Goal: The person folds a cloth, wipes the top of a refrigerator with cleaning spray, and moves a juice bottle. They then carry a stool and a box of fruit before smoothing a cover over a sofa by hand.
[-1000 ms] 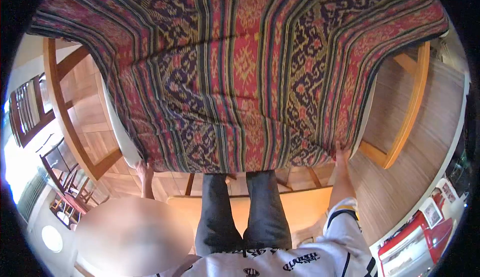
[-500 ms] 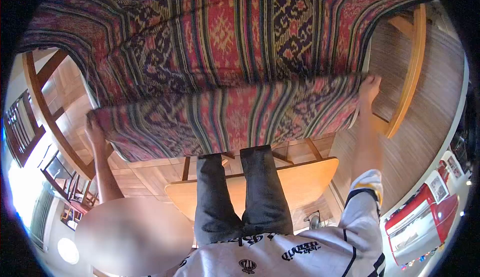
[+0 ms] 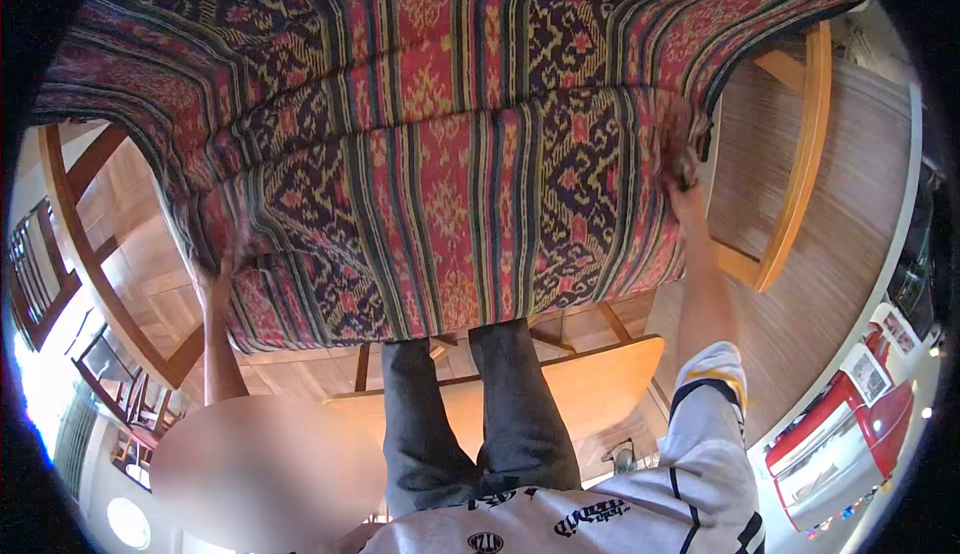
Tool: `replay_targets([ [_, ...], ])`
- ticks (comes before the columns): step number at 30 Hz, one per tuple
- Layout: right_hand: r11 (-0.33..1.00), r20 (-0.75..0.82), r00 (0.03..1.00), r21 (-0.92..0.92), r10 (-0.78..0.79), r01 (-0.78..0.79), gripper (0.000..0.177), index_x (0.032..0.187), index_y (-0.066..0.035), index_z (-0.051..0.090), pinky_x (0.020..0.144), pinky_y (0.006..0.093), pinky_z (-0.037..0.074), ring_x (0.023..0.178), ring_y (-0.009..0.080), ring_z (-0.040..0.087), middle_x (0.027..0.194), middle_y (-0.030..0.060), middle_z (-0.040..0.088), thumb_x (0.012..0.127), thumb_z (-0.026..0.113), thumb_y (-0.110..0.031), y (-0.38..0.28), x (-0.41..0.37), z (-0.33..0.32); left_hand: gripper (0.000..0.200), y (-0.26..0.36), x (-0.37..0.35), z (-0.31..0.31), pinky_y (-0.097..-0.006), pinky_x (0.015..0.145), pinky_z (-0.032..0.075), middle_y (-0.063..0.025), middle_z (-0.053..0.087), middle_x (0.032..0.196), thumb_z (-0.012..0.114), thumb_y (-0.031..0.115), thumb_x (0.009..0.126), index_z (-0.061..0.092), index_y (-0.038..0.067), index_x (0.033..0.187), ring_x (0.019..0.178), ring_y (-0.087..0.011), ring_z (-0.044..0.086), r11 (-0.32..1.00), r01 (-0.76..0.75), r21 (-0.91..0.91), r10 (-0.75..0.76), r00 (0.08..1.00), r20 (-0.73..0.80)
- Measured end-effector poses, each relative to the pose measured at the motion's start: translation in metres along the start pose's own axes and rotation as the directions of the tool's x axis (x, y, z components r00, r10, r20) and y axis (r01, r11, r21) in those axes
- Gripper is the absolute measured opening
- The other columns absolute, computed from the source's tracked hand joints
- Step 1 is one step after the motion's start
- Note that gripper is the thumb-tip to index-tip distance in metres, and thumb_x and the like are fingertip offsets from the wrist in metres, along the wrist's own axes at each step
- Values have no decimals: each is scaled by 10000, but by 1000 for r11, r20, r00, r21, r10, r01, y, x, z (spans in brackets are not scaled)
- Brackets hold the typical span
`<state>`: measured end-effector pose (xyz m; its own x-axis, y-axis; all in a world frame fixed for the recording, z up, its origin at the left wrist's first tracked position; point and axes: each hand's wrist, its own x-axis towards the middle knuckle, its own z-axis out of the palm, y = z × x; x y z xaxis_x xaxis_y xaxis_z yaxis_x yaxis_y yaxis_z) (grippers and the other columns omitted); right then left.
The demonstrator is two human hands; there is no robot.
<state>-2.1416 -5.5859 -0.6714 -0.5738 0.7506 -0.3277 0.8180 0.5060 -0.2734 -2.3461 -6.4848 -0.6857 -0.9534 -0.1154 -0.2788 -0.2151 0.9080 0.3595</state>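
Note:
A woven cloth [image 3: 445, 214] with red, black and cream striped patterns is spread over a table-like surface, and its near edge hangs down in front of my legs. My left hand [image 3: 225, 239] is on the cloth's left side, blurred, with fingers that look stretched out near some bunched folds. On the right side, my right hand [image 3: 678, 154] rests over the cloth near its side edge, also smeared, its fingers apparently extended. A crease runs across the cloth between the two hands.
A wooden bench or seat [image 3: 610, 374] stands behind my legs. Curved wooden chair frames flank the cloth on the left [image 3: 95, 254] and right [image 3: 800, 174]. More dark chairs [image 3: 45, 264] stand farther left. A red and white object [image 3: 830, 454] is at far right.
The near flap, lifted and held at both corners before, now lies down over the front edge. Both hands have let go of the corners and moved inward onto the cloth.

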Motion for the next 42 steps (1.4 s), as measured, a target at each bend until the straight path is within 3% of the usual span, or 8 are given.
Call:
replay_targets([
  [8, 596, 633, 774, -626, 11, 503, 268, 955, -27, 663, 857, 435, 487, 947, 381, 619, 1025, 171, 665, 786, 573, -214, 134, 49, 16, 719, -8, 10, -51, -454, 823, 505, -234, 649, 1080, 669, 312, 809, 348, 100, 1417, 983, -405, 627, 855, -5, 518, -313, 791, 526],
  [12, 736, 108, 969, -633, -224, 240, 372, 1045, -8, 638, 794, 407, 503, 909, 336, 642, 970, 198, 671, 809, 639, -296, 20, 88, -29, 629, -32, 54, -65, -381, 776, 505, -153, 660, 1028, 700, 337, 842, 426, 135, 1372, 935, -233, 629, 998, -37, 54, 20, 957, 289],
  [14, 705, 33, 915, -627, -403, 333, 417, 1117, -3, 605, 804, 396, 502, 920, 327, 636, 999, 197, 663, 835, 653, -306, 26, 158, -35, 789, 46, 95, -66, -321, 790, 496, -145, 591, 1170, 733, 363, 823, 325, 47, 1419, 983, -183, 581, 915, 356, -190, -303, 917, 261],
  [18, 973, 123, 988, 222, -98, 69, 484, 1265, -18, 495, 810, 410, 496, 929, 320, 613, 1087, 170, 620, 892, 614, -303, -13, 233, -4, 851, 85, 159, -43, -385, 893, 470, -183, 592, 1217, 735, 487, 774, 391, -27, 1358, 1059, -295, 596, 957, 156, -243, -165, 986, -16],
  [20, 638, 374, 927, 720, -25, -274, 574, 1271, -19, 492, 777, 434, 498, 909, 324, 617, 1094, 184, 616, 860, 626, -397, 10, 285, 7, 833, 80, 196, -30, -418, 896, 473, -208, 601, 1208, 730, 517, 748, 452, -13, 1326, 1061, -345, 609, 996, 78, -35, -83, 985, -154],
  [32, 520, 36, 968, 848, -248, 102, 572, 1383, -42, 351, 938, 494, 412, 1114, 339, 492, 1323, 172, 455, 912, 621, -222, -94, 301, 8, 458, 119, 259, -48, -367, 826, 513, -173, 657, 1042, 576, 362, 901, 552, -20, 1152, 994, -257, 650, 901, 7, -434, -120, 964, -235],
  [38, 835, 156, 987, 546, -33, -59, 647, 1417, -8, 274, 1063, 486, 351, 1253, 367, 433, 1419, 202, 379, 905, 636, -169, -120, 221, -13, 827, 127, 209, -46, -402, 925, 459, -239, 411, 1374, 677, 462, 836, 299, -18, 1393, 1189, -335, 515, 888, -15, -460, -163, 924, -345],
  [42, 887, -231, 868, 43, -439, 460, 811, 1363, 63, 334, 970, 429, 421, 1211, 350, 498, 1292, 300, 479, 826, 692, -428, -134, 23, -3, 892, 113, 71, -45, -428, 1014, 388, -297, 371, 1392, 683, 501, 822, 285, -21, 1426, 1231, -381, 468, 983, 30, -183, -89, 942, -323],
])
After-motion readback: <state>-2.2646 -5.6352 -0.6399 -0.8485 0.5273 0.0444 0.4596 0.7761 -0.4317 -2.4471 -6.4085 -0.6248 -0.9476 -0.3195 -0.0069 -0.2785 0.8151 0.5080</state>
